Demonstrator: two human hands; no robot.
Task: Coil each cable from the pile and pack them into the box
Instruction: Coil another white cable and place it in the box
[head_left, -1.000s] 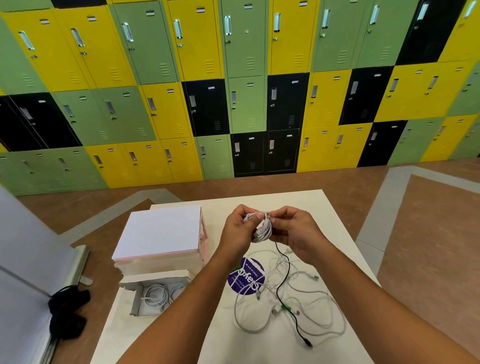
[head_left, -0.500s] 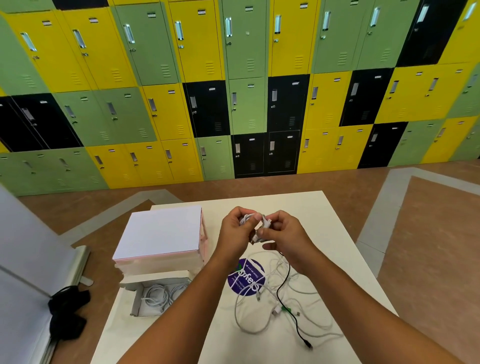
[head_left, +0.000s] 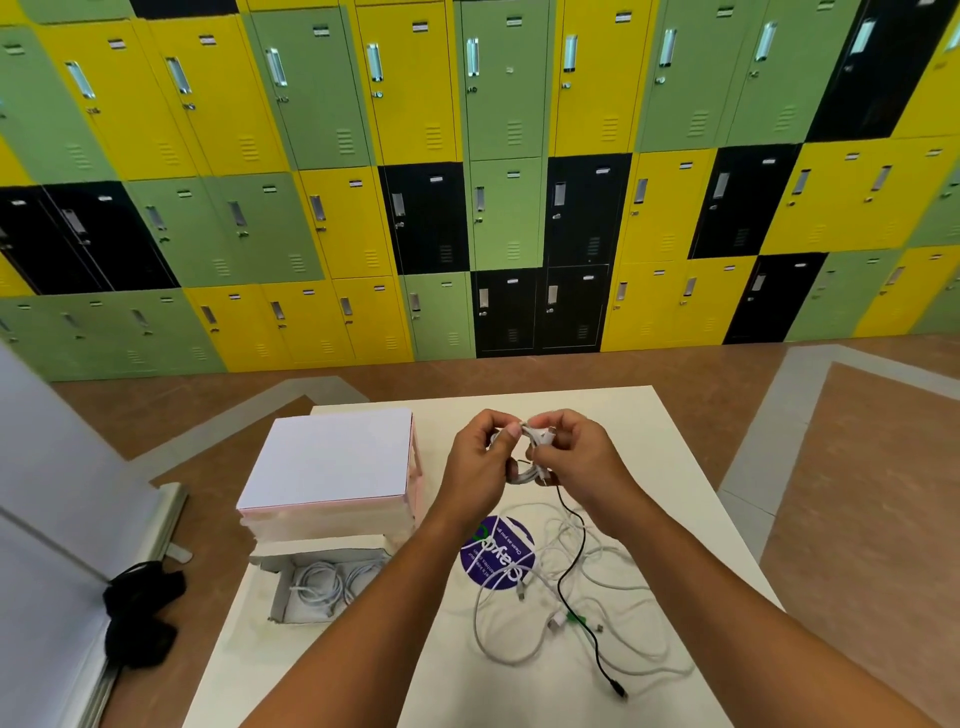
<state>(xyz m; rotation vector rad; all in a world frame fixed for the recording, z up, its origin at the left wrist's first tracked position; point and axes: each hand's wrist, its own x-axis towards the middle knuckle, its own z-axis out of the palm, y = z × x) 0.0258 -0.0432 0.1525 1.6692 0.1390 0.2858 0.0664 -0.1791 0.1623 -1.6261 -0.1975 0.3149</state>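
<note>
Both hands are raised above the white table (head_left: 675, 447) and hold one small white coiled cable (head_left: 525, 473) between them. My left hand (head_left: 480, 462) grips the coil's left side, and my right hand (head_left: 576, 457) pinches its top end with the fingertips. Below the hands a loose pile of white cables (head_left: 582, 608) lies on the table, with one black cable (head_left: 576, 566) running through it. At the lower left an open white box (head_left: 280, 587) holds coiled white cables (head_left: 324, 584).
A stack of white and pink boxes (head_left: 332, 462) stands behind the open box. A round purple sticker (head_left: 496, 553) lies under the pile. A black object (head_left: 140, 613) sits on the floor at the left, by a white panel. Lockers fill the far wall.
The hands have kept working the coil between them and shifted only slightly; the right hand's fingers have moved to the coil's top end. The pile on the table lies much as before.
</note>
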